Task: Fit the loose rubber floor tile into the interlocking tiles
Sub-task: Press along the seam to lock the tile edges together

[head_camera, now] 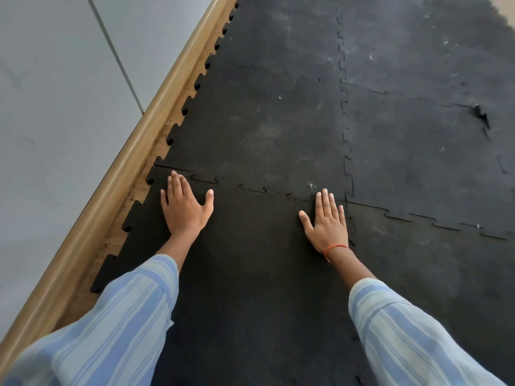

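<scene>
I have the loose tile [250, 260] under me, its far edge meeting the laid tiles [264, 121] toward 12 o'clock. My left hand [185, 207] and right hand [327, 221] lie flat on it, fingers spread, gripping nothing. The seam [250, 189] between my hands looks partly open. If I press unevenly, I think some tabs could ride up instead of locking, or the tile could creep toward the wooden skirting [117, 174] at 9 o'clock.
</scene>
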The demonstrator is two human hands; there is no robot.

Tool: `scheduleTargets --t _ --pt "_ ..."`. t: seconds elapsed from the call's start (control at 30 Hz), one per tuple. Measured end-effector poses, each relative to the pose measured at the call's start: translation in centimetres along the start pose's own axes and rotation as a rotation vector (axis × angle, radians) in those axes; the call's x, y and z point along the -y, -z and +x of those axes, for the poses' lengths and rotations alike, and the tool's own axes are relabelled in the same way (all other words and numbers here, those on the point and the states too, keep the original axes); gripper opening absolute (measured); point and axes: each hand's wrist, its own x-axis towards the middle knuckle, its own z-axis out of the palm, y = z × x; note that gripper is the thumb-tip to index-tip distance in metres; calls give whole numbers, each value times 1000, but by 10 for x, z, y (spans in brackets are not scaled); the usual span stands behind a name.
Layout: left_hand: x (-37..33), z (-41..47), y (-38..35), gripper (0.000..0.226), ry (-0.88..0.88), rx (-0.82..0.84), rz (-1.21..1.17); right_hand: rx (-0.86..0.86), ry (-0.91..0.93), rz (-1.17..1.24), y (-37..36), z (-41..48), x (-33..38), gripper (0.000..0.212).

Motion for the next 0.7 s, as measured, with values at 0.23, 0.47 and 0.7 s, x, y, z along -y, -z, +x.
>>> scheduleTargets --t 0.23,0.47,0.7 --pt "-10 -43 -7 64 -382 34 -36 -113 -164 40 -6 -41 -29 80" --pt "-40 -87 -12 67 -433 81 -97 -119 -155 46 -6 -41 -29 75" --pt "-39 -176 -13 65 -445 83 -181 -225 -150 142 -27 -129 -19 67"
